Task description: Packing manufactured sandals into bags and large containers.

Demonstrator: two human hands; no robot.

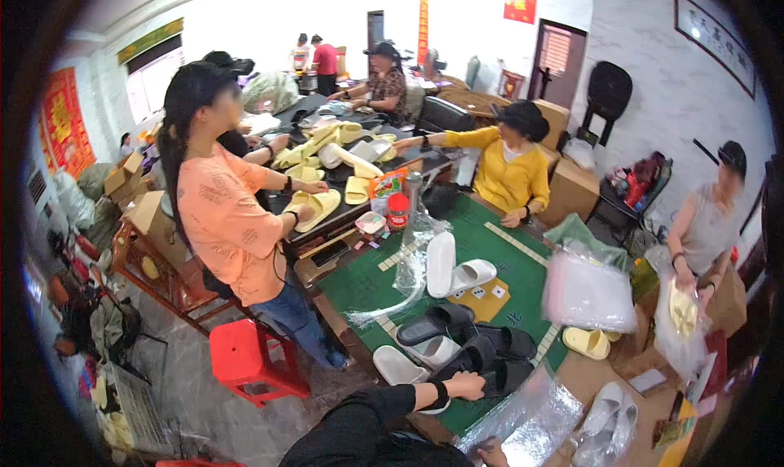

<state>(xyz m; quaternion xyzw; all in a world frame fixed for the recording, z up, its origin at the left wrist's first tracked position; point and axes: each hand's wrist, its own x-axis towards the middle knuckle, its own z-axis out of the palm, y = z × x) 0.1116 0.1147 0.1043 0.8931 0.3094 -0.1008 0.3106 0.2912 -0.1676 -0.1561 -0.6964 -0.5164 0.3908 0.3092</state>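
Note:
My left hand [465, 385], with a black band at its wrist, reaches in from the lower edge. Its fingers are curled at the edge of a black slipper [506, 377] and appear to grip it. Only part of my right hand [492, 452] shows at the bottom edge, its fingers closed at the border of a clear plastic bag [535, 418]. More black slippers [437, 323] lie in a loose group beyond my left hand, with a white slipper [398, 365] beside them. Another white pair [606, 414], wrapped in clear plastic, lies to the right.
The green table top [367, 295] carries white slippers [441, 264], a red-lidded jar [398, 210] and a stack of plastic bags [588, 291]. Co-workers stand left in an orange shirt [229, 222], sit across in yellow [506, 165], and handle a bagged slipper at right. A red stool [249, 357] stands left.

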